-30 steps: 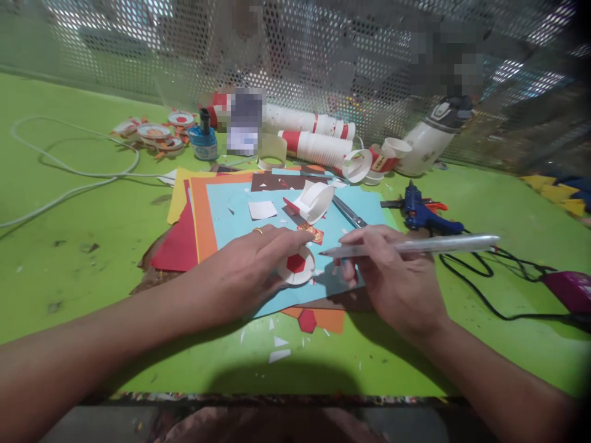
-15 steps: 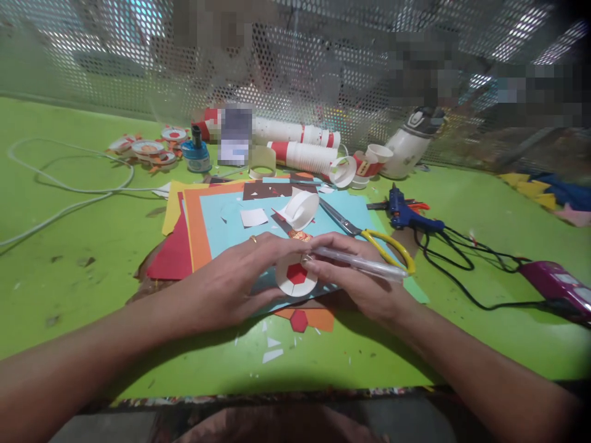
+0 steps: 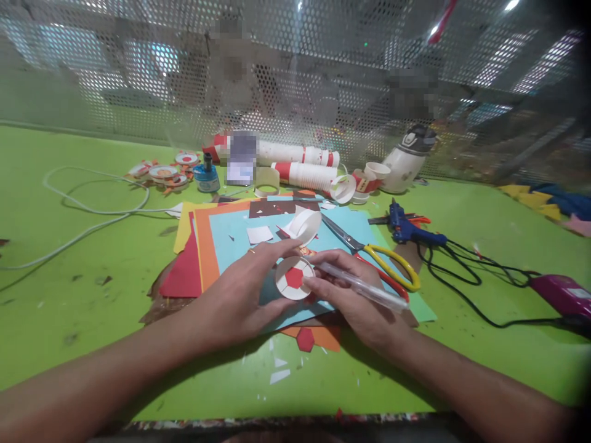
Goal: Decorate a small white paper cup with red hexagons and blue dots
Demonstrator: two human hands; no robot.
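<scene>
My left hand (image 3: 237,283) grips a round white paper cup base (image 3: 295,293) by its rim, thumb below and fingers above. A red paper hexagon (image 3: 294,277) lies at the middle of its face, with thin dark lines running out towards the rim. A clear-barrelled pen (image 3: 372,290) rests in my right hand (image 3: 357,295), slanting down to the right. My right thumb touches the right edge of the cup base; the pen's tip is hidden. Just beyond the fingers, a cut white cup ring (image 3: 307,226) lies on light blue paper (image 3: 231,246).
Yellow-handled scissors (image 3: 369,247) lie right of the papers, near a blue glue gun (image 3: 406,224) with black cords. Behind stand stacked paper cups (image 3: 309,176), a tape roll (image 3: 266,183), a blue ink bottle (image 3: 206,177) and a white flask (image 3: 404,163). Another red hexagon (image 3: 305,339) lies in front.
My fingers have shifted off the top of the cup base, so more of its face shows. The right thumb now rests at its edge. The whole view has tilted upward slightly.
</scene>
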